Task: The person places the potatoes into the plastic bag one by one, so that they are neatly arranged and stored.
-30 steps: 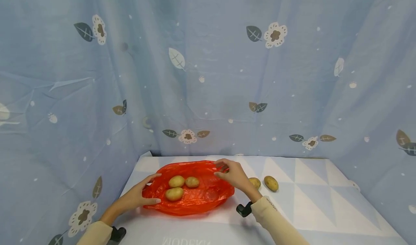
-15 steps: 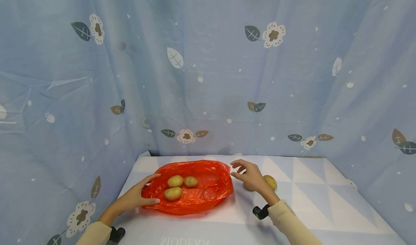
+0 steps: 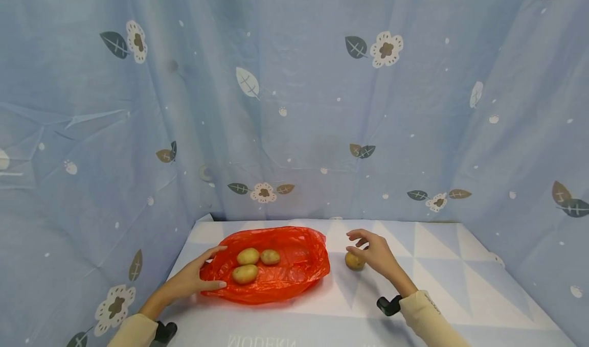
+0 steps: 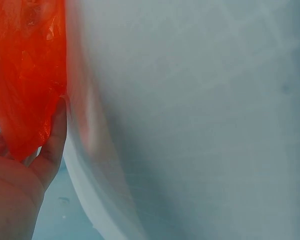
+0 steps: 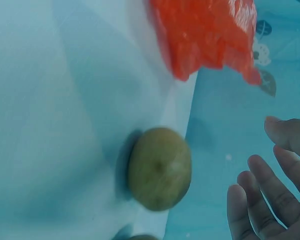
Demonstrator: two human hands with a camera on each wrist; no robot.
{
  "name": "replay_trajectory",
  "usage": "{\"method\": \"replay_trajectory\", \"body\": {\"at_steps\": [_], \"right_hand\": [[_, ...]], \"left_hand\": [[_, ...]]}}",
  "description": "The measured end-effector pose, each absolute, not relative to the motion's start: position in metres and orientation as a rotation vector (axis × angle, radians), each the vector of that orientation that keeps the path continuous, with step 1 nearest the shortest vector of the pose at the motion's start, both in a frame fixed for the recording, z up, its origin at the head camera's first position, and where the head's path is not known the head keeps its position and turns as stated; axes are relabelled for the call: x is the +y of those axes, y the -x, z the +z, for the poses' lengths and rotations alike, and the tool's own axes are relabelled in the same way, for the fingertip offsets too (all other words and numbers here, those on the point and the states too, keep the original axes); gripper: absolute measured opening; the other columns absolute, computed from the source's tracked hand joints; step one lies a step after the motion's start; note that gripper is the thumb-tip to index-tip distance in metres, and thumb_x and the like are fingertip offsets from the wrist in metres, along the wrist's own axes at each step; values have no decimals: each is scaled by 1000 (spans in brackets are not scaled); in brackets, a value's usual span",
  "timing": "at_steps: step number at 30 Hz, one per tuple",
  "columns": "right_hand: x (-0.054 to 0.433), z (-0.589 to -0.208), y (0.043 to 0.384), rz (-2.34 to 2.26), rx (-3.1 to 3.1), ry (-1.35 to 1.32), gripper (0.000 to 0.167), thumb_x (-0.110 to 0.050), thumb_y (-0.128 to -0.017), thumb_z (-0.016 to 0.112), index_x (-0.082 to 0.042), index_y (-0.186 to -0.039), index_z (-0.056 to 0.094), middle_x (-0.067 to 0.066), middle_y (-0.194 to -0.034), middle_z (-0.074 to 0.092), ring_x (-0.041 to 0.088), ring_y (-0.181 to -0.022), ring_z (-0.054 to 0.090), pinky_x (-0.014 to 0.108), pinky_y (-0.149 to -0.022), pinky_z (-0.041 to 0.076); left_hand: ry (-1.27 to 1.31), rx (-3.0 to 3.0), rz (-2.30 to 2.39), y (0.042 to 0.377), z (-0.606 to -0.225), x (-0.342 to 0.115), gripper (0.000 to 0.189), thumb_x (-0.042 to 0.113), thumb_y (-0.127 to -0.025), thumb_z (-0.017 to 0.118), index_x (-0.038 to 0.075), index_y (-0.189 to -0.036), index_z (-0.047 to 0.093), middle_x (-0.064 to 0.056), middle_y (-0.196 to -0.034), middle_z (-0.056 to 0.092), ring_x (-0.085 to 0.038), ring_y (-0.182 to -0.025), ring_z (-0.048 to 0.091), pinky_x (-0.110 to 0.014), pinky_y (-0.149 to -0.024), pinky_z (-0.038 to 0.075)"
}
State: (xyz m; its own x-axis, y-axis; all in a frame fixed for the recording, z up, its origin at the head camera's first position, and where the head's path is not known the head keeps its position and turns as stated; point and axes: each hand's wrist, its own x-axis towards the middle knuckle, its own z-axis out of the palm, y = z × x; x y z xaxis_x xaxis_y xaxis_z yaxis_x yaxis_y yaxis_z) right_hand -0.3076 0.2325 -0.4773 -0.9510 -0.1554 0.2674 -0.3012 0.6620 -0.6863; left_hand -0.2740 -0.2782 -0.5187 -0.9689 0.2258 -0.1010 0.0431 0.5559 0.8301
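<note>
Three potatoes, one of them this potato [image 3: 246,274], lie inside a spread red plastic bag [image 3: 294,285]. My left hand [image 3: 186,280] is at the bag's left end, thumb and fingers wide apart and touching the plastic. In the left wrist view the end of the bag [image 4: 30,85] sits between thumb and fingers. My right hand [image 3: 375,252] hovers right of the bag with loosely bent fingers and nothing in it. Beside its fingertips is a loose potato [image 3: 353,261], partly covered by the hand. Another potato [image 5: 142,237] just shows at the right wrist view's bottom edge.
The table [image 3: 442,291] has a cover of pale blue and white triangles. A blue curtain [image 3: 303,107] with flowers and leaves hangs behind it and along both sides.
My right hand has moved rightward from the bag's right end to above the loose potatoes, hiding one of them. The left hand and the bag stay nearly in place.
</note>
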Motion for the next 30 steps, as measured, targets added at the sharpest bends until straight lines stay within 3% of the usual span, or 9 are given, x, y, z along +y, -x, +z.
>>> {"method": "replay_trajectory", "body": {"at_steps": [16, 23, 30], "right_hand": [[289, -495, 303, 1051, -2650, -309, 36, -15, -88, 83, -10, -122, 71, 8, -111, 74, 17, -90, 69, 36, -81, 57], [308, -502, 298, 1051, -2648, -261, 36, -17, -87, 84, -10, -120, 71, 10, -113, 73, 24, -93, 69, 36, -76, 55], [320, -507, 295, 990, -2664, -220, 38, -16, -87, 85, -6, -121, 71, 13, -116, 72, 32, -102, 67, 43, -81, 58]], "left_hand": [[-247, 2554, 1411, 272, -517, -278, 94, 35, -80, 90, 27, -158, 37, -19, -157, 40, -40, -132, 48, -53, -97, 55], [-248, 2564, 1404, 271, -516, -278, 94, 34, -80, 90, 25, -158, 37, -19, -155, 42, -40, -130, 50, -51, -94, 57], [-266, 2569, 1398, 274, -517, -279, 93, 35, -81, 89, 27, -157, 38, -17, -153, 43, -37, -129, 51, -51, -95, 56]]}}
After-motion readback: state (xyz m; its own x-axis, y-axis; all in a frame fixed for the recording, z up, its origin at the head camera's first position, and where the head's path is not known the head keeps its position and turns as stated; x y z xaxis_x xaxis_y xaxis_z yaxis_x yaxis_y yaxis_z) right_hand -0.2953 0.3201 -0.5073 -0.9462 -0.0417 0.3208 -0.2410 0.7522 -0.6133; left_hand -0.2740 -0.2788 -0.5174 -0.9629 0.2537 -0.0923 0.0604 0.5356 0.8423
